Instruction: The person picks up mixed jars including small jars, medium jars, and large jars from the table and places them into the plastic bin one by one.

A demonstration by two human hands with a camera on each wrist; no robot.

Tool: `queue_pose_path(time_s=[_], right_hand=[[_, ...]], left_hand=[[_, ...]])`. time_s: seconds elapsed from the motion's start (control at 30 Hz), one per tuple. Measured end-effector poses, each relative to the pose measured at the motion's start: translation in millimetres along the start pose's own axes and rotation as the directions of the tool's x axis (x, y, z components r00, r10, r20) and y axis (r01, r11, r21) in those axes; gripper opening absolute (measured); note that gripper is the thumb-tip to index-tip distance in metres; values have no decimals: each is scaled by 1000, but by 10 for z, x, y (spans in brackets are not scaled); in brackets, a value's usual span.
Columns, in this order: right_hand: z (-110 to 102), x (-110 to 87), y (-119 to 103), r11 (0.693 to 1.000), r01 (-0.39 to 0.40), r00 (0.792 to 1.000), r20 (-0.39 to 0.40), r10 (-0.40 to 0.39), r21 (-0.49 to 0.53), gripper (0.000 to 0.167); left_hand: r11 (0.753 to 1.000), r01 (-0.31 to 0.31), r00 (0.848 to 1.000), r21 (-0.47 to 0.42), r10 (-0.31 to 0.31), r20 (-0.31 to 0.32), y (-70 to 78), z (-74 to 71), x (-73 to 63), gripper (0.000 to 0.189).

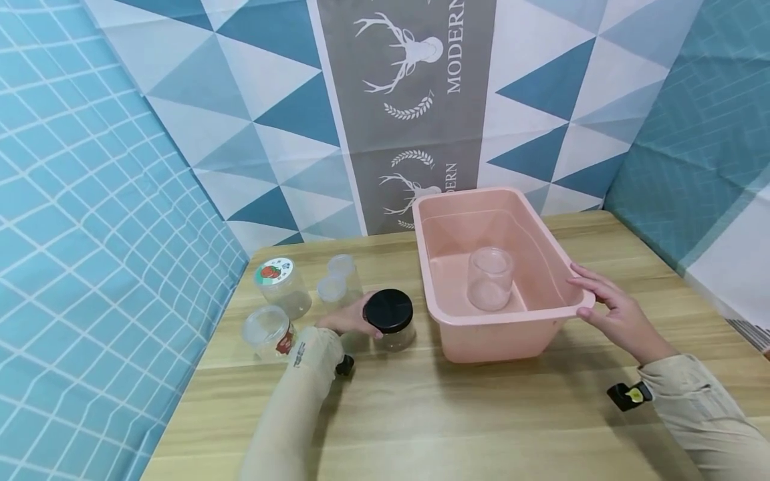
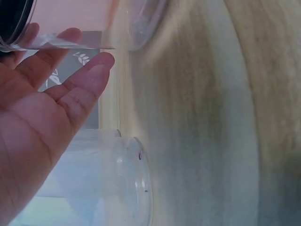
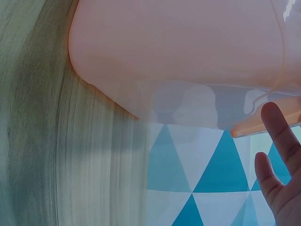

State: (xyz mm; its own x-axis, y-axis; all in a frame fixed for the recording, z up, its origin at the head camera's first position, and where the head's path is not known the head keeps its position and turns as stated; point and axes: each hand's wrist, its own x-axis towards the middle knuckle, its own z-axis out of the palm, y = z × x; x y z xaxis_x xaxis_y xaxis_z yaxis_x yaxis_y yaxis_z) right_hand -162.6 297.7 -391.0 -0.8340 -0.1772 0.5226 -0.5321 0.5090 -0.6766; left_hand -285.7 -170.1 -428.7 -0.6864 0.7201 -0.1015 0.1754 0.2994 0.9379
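My left hand [image 1: 351,317] holds a clear jar with a black lid [image 1: 389,311], thumb at its front and fingers round its far left side. In the left wrist view the hand [image 2: 51,103] has its fingertips along the clear wall of the jar [image 2: 84,19]. A pink plastic basin [image 1: 499,339] stands right of the jar, and my right hand [image 1: 622,317] grips its near right corner, fingers over the rim and thumb below. The right wrist view shows the basin's side [image 3: 178,42] and two straight fingers [image 3: 281,129] by the rim. Inside the basin stands a clear jar [image 1: 490,280].
Left of my left hand are a clear jar with a green-and-white lid [image 1: 284,287], a clear tub with a red label [image 1: 269,332] and two slim clear containers, one nearer [image 1: 332,290] and one behind [image 1: 344,267]. Patterned cloth [image 1: 277,120] hangs behind the wooden table [image 1: 481,421].
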Motion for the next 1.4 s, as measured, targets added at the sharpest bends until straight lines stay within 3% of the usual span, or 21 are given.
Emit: queue_pose_path(time_s=[0.27, 0.4, 0.57, 0.77, 1.03, 1.17, 1.23, 1.4], right_hand=[[81, -4, 17, 1000, 9, 1000, -4, -8, 11, 43], [90, -11, 25, 1000, 12, 1000, -4, -12, 11, 44], [53, 13, 41, 999, 33, 999, -25, -32, 29, 47], [32, 30, 48, 998, 50, 998, -46, -48, 34, 46], [27, 23, 0, 999, 38, 999, -28, -37, 27, 43], [19, 14, -11, 999, 34, 999, -25, -33, 16, 43], [15, 16, -15, 999, 34, 999, -20, -34, 12, 43], [3, 23, -22, 1000, 17, 1000, -6, -17, 2, 44]], left_hand=[[999, -44, 999, 3, 44, 20, 14, 4, -25, 89], [999, -26, 1000, 38, 25, 17, 42, 10, -25, 90], [996, -76, 997, 51, 75, 28, 109, -33, 4, 91], [989, -113, 993, 93, 115, -21, 179, -93, -27, 92], [982, -189, 978, -6, 187, -92, 145, -71, -77, 112], [958, -220, 974, -181, 207, -90, 129, -35, -94, 114], [947, -230, 972, -227, 210, -109, 134, -24, -99, 118], [960, -261, 952, -104, 238, -194, 186, -33, -81, 126]])
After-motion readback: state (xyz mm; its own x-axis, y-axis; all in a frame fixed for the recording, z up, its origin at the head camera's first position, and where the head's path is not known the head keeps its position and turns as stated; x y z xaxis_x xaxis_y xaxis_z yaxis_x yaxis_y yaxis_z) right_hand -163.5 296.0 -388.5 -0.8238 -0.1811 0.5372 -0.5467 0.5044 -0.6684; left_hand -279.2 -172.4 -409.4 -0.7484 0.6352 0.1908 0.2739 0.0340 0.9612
